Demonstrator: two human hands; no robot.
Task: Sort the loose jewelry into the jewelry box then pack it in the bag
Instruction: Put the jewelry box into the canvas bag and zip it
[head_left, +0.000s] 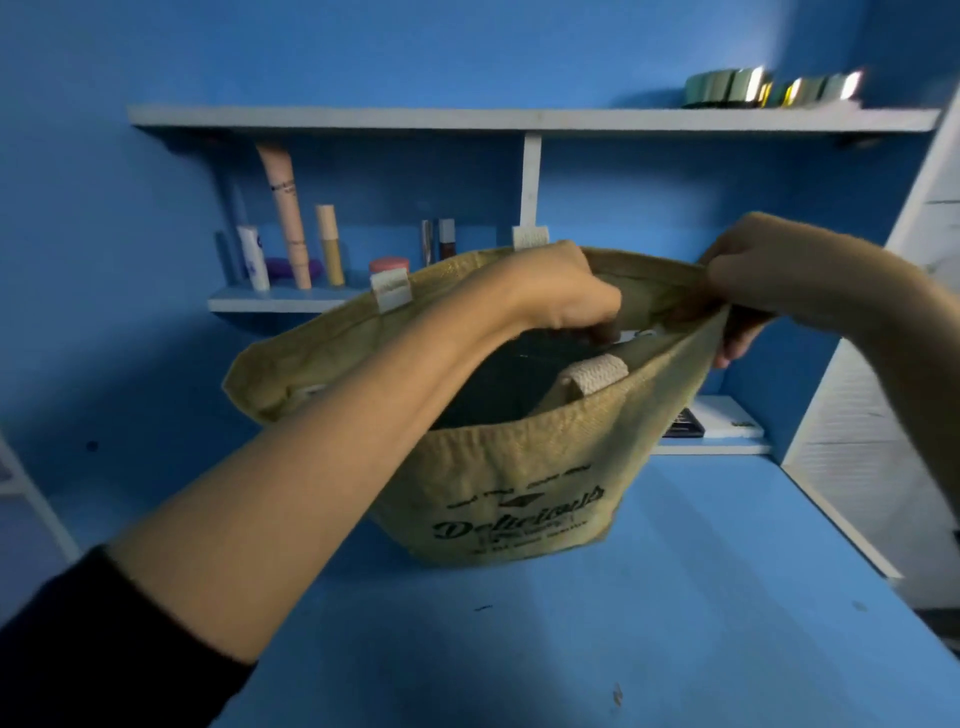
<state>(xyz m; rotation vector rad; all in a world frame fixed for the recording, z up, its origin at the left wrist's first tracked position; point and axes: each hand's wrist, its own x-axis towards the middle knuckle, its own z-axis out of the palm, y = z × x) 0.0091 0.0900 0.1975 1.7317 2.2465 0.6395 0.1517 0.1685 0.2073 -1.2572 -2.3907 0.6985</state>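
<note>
An olive woven bag (519, 499) with black "Delicious" print stands on the blue table (623, 649), its mouth spread wide. My left hand (556, 291) reaches down into the mouth, and its fingers curl over the top edge of a dark box (498, 384) that fills the bag's inside. This looks like the jewelry box, and most of it is hidden by the bag wall and shadow. My right hand (769, 275) pinches the bag's right rim and pulls it outward. A pale webbing handle (597, 374) folds in over the near rim.
Behind the bag, a white wall shelf (270, 300) holds several cosmetic tubes and bottles. The top shelf (467, 118) carries round mirrored cases at its right end. A low shelf (722, 441) at the right holds a dark item and a white box. A white panel borders the table's right side.
</note>
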